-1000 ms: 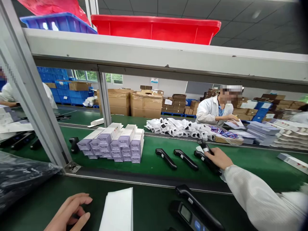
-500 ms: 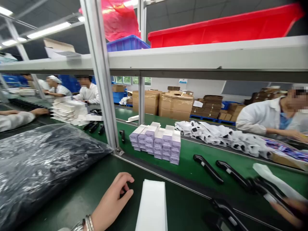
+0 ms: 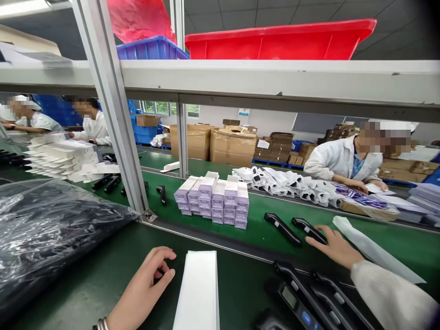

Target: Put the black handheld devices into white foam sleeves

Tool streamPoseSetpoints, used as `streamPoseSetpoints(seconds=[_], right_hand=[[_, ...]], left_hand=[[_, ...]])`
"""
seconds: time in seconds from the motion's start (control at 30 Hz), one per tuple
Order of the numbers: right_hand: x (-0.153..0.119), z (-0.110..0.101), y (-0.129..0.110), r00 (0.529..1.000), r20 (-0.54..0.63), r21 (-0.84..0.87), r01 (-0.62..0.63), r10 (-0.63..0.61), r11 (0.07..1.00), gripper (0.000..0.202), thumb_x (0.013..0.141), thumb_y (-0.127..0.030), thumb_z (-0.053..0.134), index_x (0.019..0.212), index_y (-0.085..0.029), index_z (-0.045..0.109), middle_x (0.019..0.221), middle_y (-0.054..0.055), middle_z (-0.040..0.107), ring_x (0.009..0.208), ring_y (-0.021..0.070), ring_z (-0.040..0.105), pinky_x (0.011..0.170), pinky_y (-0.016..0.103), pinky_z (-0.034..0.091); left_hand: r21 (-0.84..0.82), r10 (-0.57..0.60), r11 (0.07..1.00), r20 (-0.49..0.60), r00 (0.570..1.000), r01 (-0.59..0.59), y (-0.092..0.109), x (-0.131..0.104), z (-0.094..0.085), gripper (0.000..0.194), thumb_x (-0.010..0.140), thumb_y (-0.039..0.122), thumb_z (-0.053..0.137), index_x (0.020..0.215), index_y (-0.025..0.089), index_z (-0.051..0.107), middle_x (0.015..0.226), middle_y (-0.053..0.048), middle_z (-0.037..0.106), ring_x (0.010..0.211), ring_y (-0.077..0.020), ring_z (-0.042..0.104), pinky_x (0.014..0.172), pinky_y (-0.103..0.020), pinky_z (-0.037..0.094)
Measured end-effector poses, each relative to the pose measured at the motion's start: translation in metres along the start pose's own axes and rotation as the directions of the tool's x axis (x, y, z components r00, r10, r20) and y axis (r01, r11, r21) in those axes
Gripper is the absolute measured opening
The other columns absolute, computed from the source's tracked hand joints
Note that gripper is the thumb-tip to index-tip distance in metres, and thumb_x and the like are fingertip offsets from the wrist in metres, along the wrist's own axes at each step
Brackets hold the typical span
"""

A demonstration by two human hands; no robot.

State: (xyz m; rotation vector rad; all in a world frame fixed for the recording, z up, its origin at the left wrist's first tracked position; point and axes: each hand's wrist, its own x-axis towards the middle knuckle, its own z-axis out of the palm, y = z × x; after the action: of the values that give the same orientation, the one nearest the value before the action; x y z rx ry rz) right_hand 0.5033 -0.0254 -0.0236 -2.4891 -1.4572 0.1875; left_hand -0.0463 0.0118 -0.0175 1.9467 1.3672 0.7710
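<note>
My right hand [image 3: 332, 245] reaches over the green belt, its fingers spread on a black handheld device [image 3: 308, 230]. Another black device [image 3: 282, 229] lies just left of it, and a white sleeve [image 3: 378, 250] lies to its right. Several more black devices [image 3: 309, 293], one with a small screen, are piled nearer to me. My left hand [image 3: 147, 286] rests half curled above the dark green table with nothing in it. Beside it lies a stack of flat white sleeves [image 3: 197, 291].
Small purple and white boxes [image 3: 213, 199] stand stacked on the belt [image 3: 256, 233]. A metal post [image 3: 110, 105] rises at left, near plastic-wrapped black material [image 3: 62, 238]. A shelf [image 3: 275, 82] crosses overhead. A person [image 3: 347, 158] works across the belt.
My right hand has moved from the lower right edge, blurred, to the black device on the belt. The view has turned right. My left hand keeps its half-curled pose.
</note>
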Motion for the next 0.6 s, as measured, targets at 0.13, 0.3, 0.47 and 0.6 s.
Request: streamPoseSetpoints(seconds=[0.13, 0.3, 0.47, 0.6], right_hand=[[0.038, 0.019, -0.047, 0.994, 0.101, -0.088, 0.050, -0.041, 0.995, 0.070, 0.080, -0.068, 0.047, 0.133, -0.022, 0.045, 0.114, 0.016, 0.057, 0.105, 0.0324, 0.061, 0.081, 0.040, 0.049], [0.039, 0.026, -0.075, 0.997, 0.068, -0.144, 0.044, -0.035, 0.989, 0.047, 0.089, -0.051, 0.044, 0.127, -0.023, 0.050, 0.110, 0.014, 0.056, 0.092, 0.0303, 0.064, 0.074, 0.039, 0.047], [-0.015, -0.021, -0.044, 1.000, -0.030, -0.156, -0.012, 0.008, 0.988, 0.046, 0.092, -0.054, 0.035, 0.125, -0.025, 0.048, 0.100, 0.009, 0.057, 0.085, 0.0265, 0.065, 0.072, 0.036, 0.047], [-0.096, -0.032, 0.011, 0.995, -0.099, -0.160, -0.020, 0.004, 0.987, 0.051, 0.089, -0.059, 0.037, 0.124, -0.025, 0.051, 0.095, 0.008, 0.061, 0.080, 0.0271, 0.066, 0.069, 0.037, 0.049]], left_hand=[[0.012, -0.002, 1.000, -0.032, 0.999, 0.002, -0.006, -0.002, 0.001, 0.023, 0.091, 0.046, 0.050, 0.107, 0.030, 0.054, 0.123, -0.003, 0.051, 0.084, -0.0167, 0.061, 0.073, -0.028, 0.055], [0.031, 0.021, 0.999, -0.041, 0.999, -0.019, -0.018, 0.000, 0.002, 0.028, 0.091, 0.050, 0.049, 0.111, 0.030, 0.053, 0.124, -0.003, 0.051, 0.090, -0.0178, 0.062, 0.079, -0.028, 0.055], [0.057, 0.018, 0.998, -0.025, 1.000, -0.017, -0.043, 0.004, -0.001, 0.036, 0.090, 0.054, 0.050, 0.117, 0.031, 0.049, 0.122, -0.002, 0.054, 0.097, -0.0193, 0.061, 0.083, -0.029, 0.054], [0.058, 0.015, 0.998, -0.014, 1.000, -0.014, -0.045, 0.010, -0.001, 0.038, 0.088, 0.055, 0.051, 0.117, 0.030, 0.049, 0.117, -0.003, 0.056, 0.096, -0.0204, 0.061, 0.080, -0.029, 0.055]])
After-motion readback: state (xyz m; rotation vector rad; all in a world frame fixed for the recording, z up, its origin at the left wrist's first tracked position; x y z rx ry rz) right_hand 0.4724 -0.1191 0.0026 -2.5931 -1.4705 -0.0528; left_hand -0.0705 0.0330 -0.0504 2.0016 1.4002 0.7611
